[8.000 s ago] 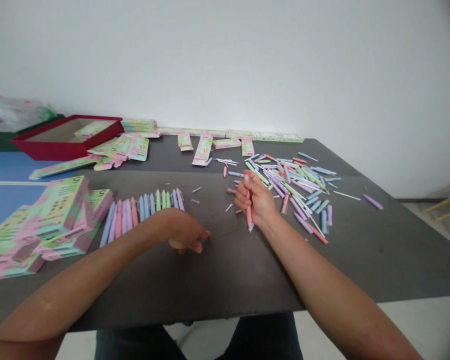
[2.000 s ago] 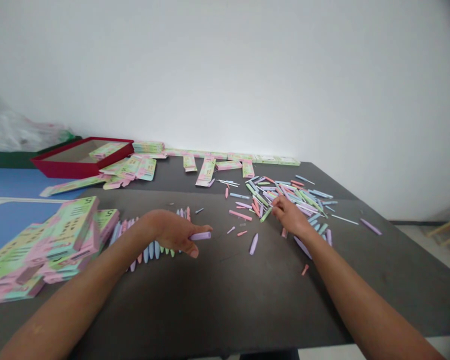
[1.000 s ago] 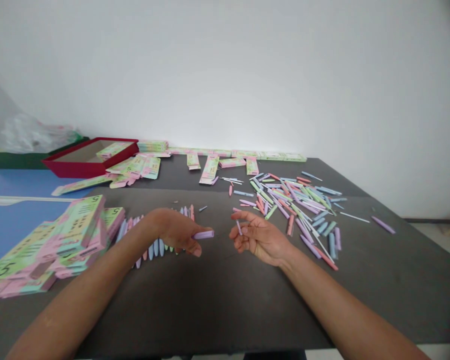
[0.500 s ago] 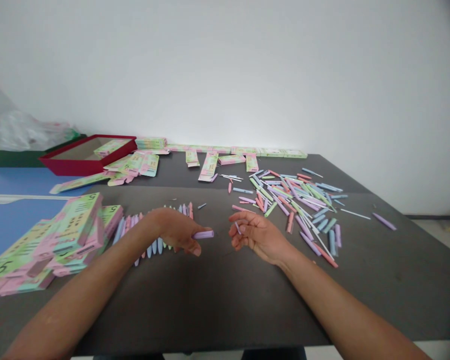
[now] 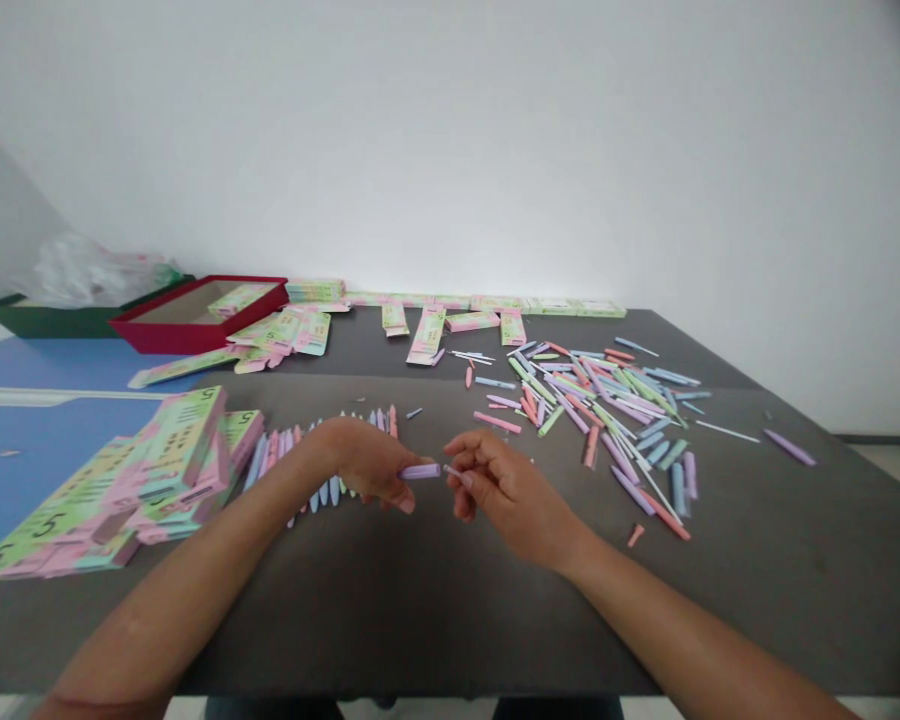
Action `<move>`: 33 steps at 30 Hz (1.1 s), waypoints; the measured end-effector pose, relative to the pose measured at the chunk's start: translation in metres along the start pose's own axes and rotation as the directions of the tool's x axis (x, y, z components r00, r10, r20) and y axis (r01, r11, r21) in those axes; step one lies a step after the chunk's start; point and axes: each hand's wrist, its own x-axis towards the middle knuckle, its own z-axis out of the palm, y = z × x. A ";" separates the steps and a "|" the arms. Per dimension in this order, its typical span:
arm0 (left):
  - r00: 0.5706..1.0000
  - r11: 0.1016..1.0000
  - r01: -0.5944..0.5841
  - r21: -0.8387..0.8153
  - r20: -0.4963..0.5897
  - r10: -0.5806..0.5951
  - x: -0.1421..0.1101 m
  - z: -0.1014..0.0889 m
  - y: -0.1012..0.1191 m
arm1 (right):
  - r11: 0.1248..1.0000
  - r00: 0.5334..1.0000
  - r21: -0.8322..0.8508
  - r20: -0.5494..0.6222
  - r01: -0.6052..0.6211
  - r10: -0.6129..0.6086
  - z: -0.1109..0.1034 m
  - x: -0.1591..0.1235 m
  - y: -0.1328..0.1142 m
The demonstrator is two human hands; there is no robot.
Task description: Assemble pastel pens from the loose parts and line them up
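Since the last frame, R grip [image 5: 506, 492] is moving closer to L grip [image 5: 367, 462], bringing the thin purple pc [image 5: 456, 473] up to the end of the purple barrel [image 5: 420, 471]. I'm seeing L grip holding the barrel & R grip pinching the pc; can't tell if the two are touching. L grip is partly hiding the pen row [image 5: 324, 493] on the dark surface [image 5: 450, 610]; loose pen parts [image 5: 615, 395] are lying beyond R grip, to its right.
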 end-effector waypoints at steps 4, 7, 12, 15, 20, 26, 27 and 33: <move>1.000 1.000 -0.005 -0.002 -0.010 0.005 0.001 0.001 -0.002 | 0.970 0.996 0.235 0.068 -0.070 0.056 -0.001 0.005 0.009; 1.000 1.000 -0.003 -0.003 -0.016 0.003 0.001 0.001 -0.002 | 0.868 0.986 0.470 0.092 -0.163 0.136 -0.002 0.009 0.014; 0.999 0.999 0.052 0.013 -0.017 -0.052 0.001 0.000 0.000 | 0.716 0.974 0.661 0.139 -0.227 0.180 -0.004 0.009 0.015; 0.998 0.998 0.055 0.014 -0.018 -0.054 0.002 0.001 0.000 | 0.675 0.972 0.700 0.162 -0.234 0.169 -0.005 0.008 0.017; 0.999 0.999 0.042 0.034 -0.032 -0.041 0.004 0.003 -0.002 | 0.655 0.972 0.718 0.176 -0.236 0.157 -0.005 0.007 0.022; 0.998 0.999 0.040 0.017 -0.051 -0.039 0.001 0.003 -0.004 | 0.658 0.972 0.715 0.170 -0.236 0.163 -0.005 0.006 0.028; 0.997 0.999 0.051 0.016 -0.054 -0.050 0.000 0.002 -0.003 | 0.665 0.971 0.708 0.166 -0.239 0.171 -0.005 0.006 0.029; 0.999 0.999 0.048 0.003 -0.024 -0.047 -0.004 -0.002 0.001 | 0.849 0.955 0.443 0.073 -0.288 0.286 -0.005 0.013 0.042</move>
